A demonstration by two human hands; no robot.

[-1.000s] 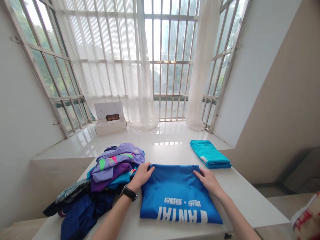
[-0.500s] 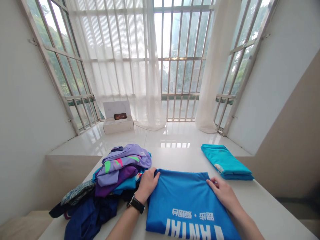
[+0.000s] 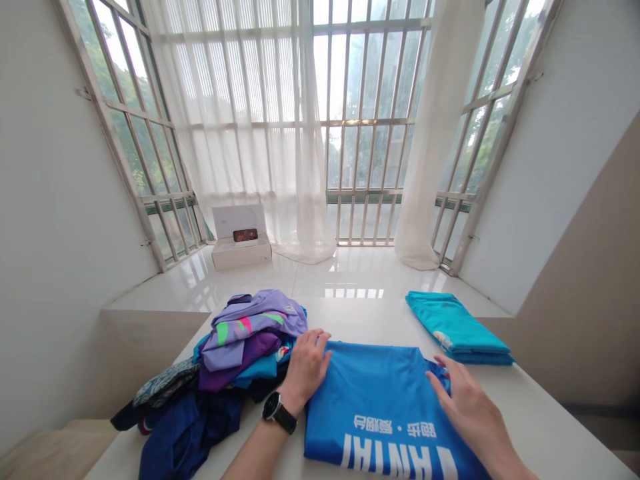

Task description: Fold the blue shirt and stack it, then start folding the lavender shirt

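Note:
A bright blue shirt with white lettering lies folded flat on the white table in front of me. My left hand, with a dark watch on its wrist, rests on the shirt's far left corner, fingers stretched out. My right hand lies on the shirt's far right corner, fingers flat and slightly spread. Neither hand grips the cloth.
A heap of unfolded clothes, purple, teal and navy, sits at the table's left. A folded teal garment lies at the far right. Beyond are a glossy white ledge, a white box with a phone, curtains and barred windows.
Both hands have loosened from gripping the shirt's far corners to lying flat on them. The camera has tilted up and shifted, so the shirt sits lower in view.

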